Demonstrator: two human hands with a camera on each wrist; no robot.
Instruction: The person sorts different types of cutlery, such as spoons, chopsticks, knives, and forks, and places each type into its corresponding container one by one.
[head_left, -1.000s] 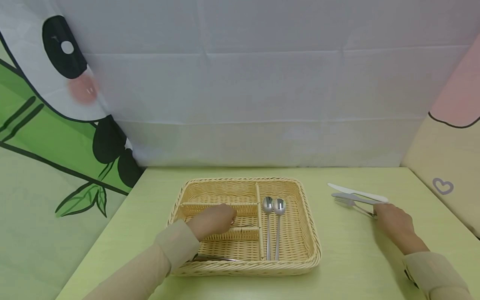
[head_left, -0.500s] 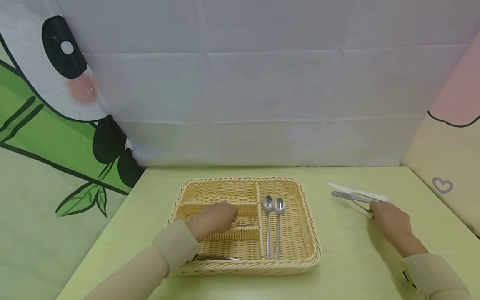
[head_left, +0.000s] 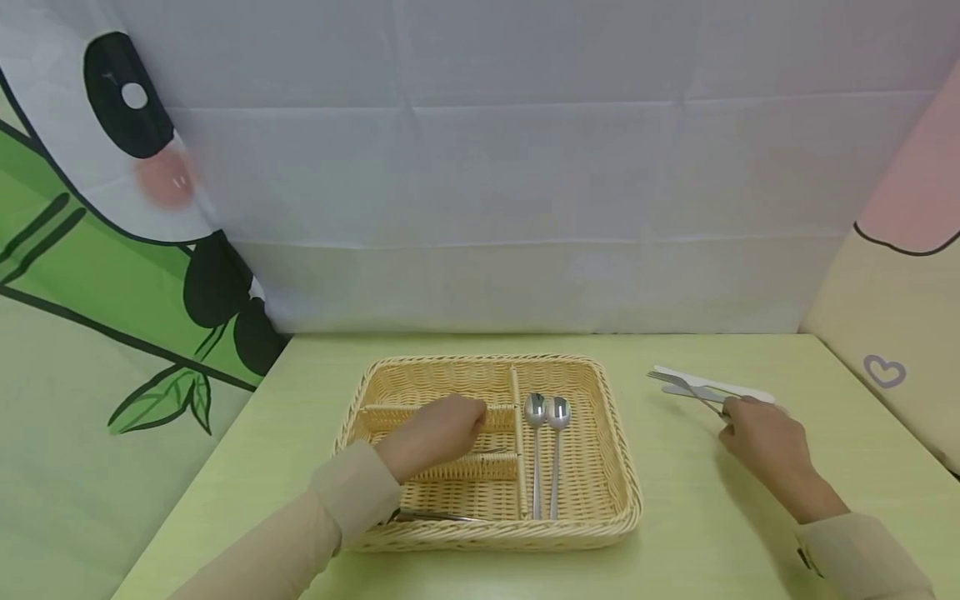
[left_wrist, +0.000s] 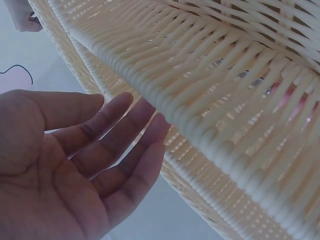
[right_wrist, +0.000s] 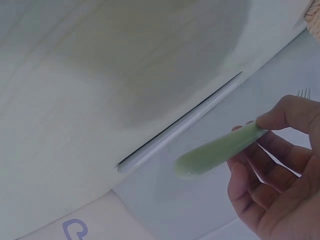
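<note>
My right hand (head_left: 768, 437) pinches a fork (head_left: 707, 400) near where its pale green handle (right_wrist: 220, 152) begins. The tines point left, overlapping a knife blade (head_left: 675, 390) in the head view. Just behind it lies a white knife (head_left: 738, 390) on the table. Over the middle compartment of a wicker cutlery basket (head_left: 630, 500) is my left hand (head_left: 442, 429). In the left wrist view its fingers are loosely bent beside the woven divider (left_wrist: 200, 130), holding nothing. A thin metal piece (head_left: 491, 451) shows below this hand, its other end hidden.
Two spoons (head_left: 536, 450) lie side by side in the basket's right compartment. Metal cutlery (head_left: 438, 516) lies in the front left compartment. A white cloth wall (head_left: 525, 283) stands along the table's back edge.
The right hand has moved left and slightly away from me with the fork, whose tines now cross over the knife blade. The left hand has lifted a little and shifted right.
</note>
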